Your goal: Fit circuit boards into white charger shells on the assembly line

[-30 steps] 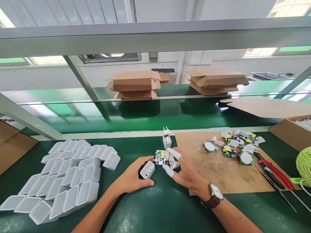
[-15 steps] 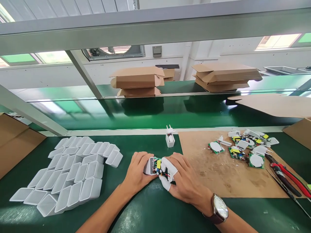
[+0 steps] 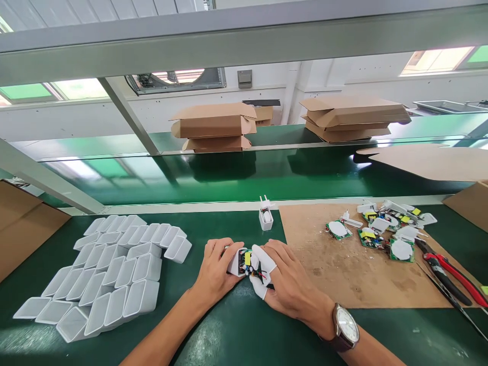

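Observation:
My left hand (image 3: 215, 269) is closed around a small white charger shell (image 3: 235, 260) just above the green table. My right hand (image 3: 284, 279), with white finger cots on thumb and forefinger, pinches a small circuit board (image 3: 247, 260) with yellow and blue parts, its end partly inside the shell's open mouth. A wristwatch (image 3: 346, 327) sits on my right wrist. A white plug piece (image 3: 266, 216) with prongs up stands just beyond my hands.
Several empty white shells (image 3: 110, 274) lie packed at the left. A brown cardboard sheet (image 3: 343, 269) at the right carries several circuit boards (image 3: 375, 231) and red-handled pliers (image 3: 452, 277). Cardboard boxes (image 3: 213, 127) sit on the far shelf, another box (image 3: 23, 223) at far left.
A second ago my hands were apart, shell in the left and board in the right. They have come together, and the board's end now sits in the shell's opening.

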The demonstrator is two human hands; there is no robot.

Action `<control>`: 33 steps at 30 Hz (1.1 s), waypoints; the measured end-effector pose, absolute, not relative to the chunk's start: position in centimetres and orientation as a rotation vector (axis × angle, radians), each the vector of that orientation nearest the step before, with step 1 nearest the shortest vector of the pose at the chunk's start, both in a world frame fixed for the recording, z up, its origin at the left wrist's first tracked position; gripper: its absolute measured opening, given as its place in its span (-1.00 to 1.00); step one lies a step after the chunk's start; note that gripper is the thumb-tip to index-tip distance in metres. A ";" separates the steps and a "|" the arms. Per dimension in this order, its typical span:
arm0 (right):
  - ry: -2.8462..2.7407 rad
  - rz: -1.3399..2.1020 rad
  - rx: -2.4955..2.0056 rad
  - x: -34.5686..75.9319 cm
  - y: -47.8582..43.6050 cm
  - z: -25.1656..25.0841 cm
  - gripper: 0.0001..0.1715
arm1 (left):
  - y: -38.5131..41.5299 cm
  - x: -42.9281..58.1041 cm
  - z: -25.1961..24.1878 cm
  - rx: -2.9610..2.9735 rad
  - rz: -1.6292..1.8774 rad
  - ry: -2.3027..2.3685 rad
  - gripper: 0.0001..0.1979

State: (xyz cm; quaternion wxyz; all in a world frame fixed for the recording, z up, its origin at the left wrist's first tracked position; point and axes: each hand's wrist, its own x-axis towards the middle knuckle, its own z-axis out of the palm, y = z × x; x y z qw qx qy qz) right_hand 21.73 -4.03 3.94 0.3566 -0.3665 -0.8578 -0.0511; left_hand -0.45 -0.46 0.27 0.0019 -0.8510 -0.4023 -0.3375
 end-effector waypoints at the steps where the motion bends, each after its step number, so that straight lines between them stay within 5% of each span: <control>1: -2.218 -0.149 -0.948 21.7 -4.0 3.9 -0.52 | -0.5 -0.4 0.3 -2.666 -1.062 -1.256 -0.59; 11: -2.247 -0.206 -0.942 21.8 -4.1 4.0 -0.70 | -0.5 -0.3 0.3 -2.654 -1.054 -1.242 -0.57; 20: -2.275 -0.192 -0.948 21.9 -4.1 4.1 -0.48 | -0.5 -0.1 0.3 -2.655 -1.050 -1.223 -0.60; 33: -2.242 -0.230 -0.923 22.0 -4.2 4.5 -0.78 | -0.4 0.3 0.5 -2.614 -1.093 -1.180 -0.65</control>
